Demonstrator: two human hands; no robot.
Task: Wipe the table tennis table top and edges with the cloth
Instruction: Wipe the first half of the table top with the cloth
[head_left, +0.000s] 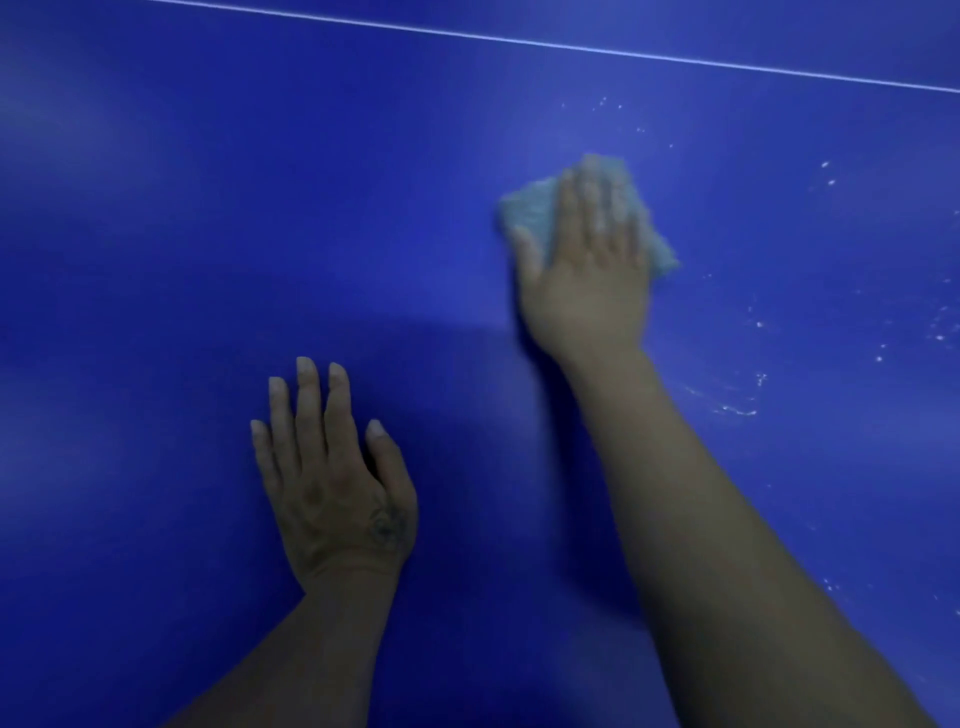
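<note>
Shows a deep blue counter (156, 234) across the whole view, smooth and faintly glossy. Bears a thin white line (519, 42) slanting across 12 o'clock, dropping lower toward 2. Carries a pale blue-green cloth (524, 213) at about 1 o'clock, crumpled, flat on the surface and blurred. Lies pressed under the right hand (587, 275), fingers straight and pointing to 12. Takes the left hand (332, 483) at 7 o'clock, palm down, fingers straight, directly on the blue and well apart from the cloth. Sprinkled with white specks (737, 410) from 1 through 4 o'clock, right of the cloth, with a short streak toward 4. Darker with shade around 6 o'clock.
</note>
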